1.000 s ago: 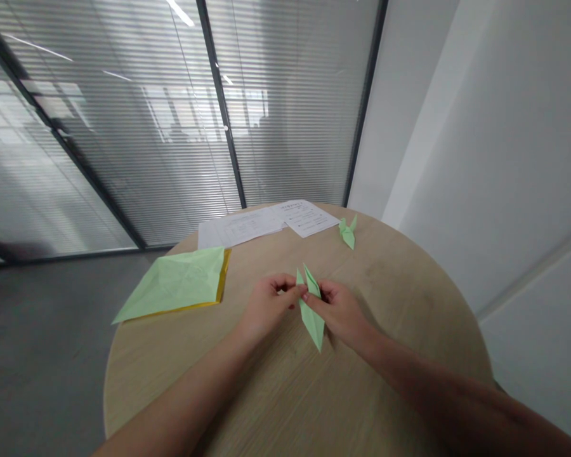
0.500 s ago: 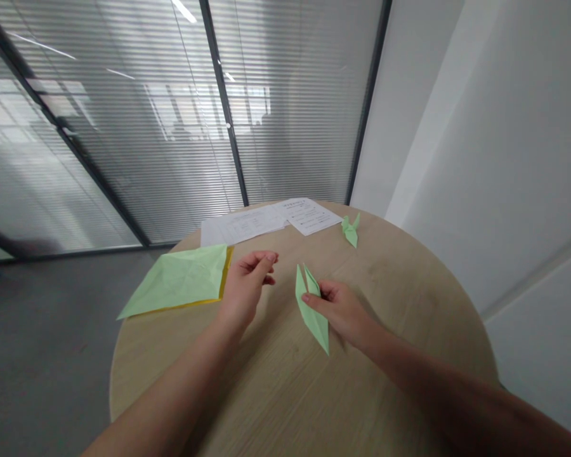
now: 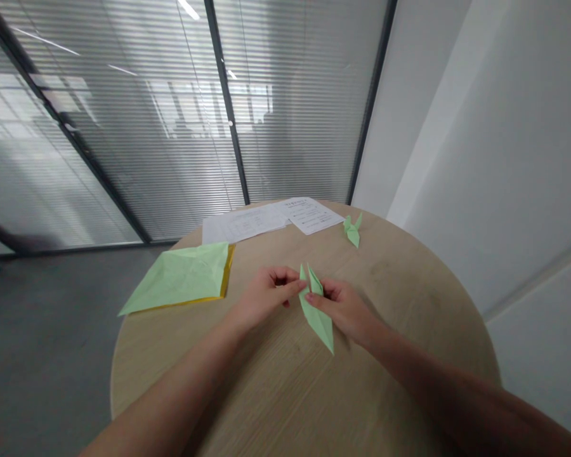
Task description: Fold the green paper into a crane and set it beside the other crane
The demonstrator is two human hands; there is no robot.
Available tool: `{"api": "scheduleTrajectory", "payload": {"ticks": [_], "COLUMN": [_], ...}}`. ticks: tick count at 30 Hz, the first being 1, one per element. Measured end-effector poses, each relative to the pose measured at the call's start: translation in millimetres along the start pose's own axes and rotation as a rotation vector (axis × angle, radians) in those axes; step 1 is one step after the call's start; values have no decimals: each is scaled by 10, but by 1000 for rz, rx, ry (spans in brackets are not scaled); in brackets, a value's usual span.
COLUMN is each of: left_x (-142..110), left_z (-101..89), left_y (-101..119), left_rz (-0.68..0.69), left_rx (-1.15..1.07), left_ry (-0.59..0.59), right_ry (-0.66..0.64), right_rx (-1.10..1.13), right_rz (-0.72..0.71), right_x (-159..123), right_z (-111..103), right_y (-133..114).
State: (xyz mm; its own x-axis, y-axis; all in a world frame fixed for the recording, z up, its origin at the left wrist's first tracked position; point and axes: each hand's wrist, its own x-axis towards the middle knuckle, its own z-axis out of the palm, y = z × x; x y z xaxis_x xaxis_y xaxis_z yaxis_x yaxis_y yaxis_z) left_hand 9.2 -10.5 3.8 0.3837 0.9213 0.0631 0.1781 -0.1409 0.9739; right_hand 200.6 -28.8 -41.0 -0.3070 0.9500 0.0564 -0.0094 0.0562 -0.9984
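A folded piece of light green paper [image 3: 320, 322] is held above the table, long and narrow, with two points split apart at its top and one point at the bottom. My right hand [image 3: 340, 306] grips its right side, thumb across the front. From the left, my left hand [image 3: 269, 293] pinches the upper left flap between thumb and fingers. The fingers behind the paper are partly hidden. Farther back on the right stands a small green origami crane [image 3: 352, 231].
The round wooden table [image 3: 276, 381] bears a large green sheet [image 3: 181, 274] with a yellow layer under its edge, on the left. Printed white sheets [image 3: 314, 217] lie at the back. Beyond are a glass partition with blinds [image 3: 299, 127] and a white wall [image 3: 518, 158].
My left hand has moved right from free air to the folded paper and closed on its left flap. My right hand keeps its hold on the paper.
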Motion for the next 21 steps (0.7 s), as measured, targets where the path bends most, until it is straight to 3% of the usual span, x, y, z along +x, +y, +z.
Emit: {"api": "scheduleTrajectory", "payload": {"ticks": [8, 14, 21], "left_x": [9, 22, 34], "left_z": [48, 65, 111], "left_y": [-29, -62, -98], "left_rz": [47, -18, -75], "left_rx": [-67, -23, -19], "left_ry": [163, -22, 56], "right_ry": [-8, -19, -35], "right_rx": [-33, -34, -92], "right_rz": [19, 18, 16], "right_x": [15, 30, 34], "right_z": [8, 13, 23], "right_y": [-21, 11, 9]}}
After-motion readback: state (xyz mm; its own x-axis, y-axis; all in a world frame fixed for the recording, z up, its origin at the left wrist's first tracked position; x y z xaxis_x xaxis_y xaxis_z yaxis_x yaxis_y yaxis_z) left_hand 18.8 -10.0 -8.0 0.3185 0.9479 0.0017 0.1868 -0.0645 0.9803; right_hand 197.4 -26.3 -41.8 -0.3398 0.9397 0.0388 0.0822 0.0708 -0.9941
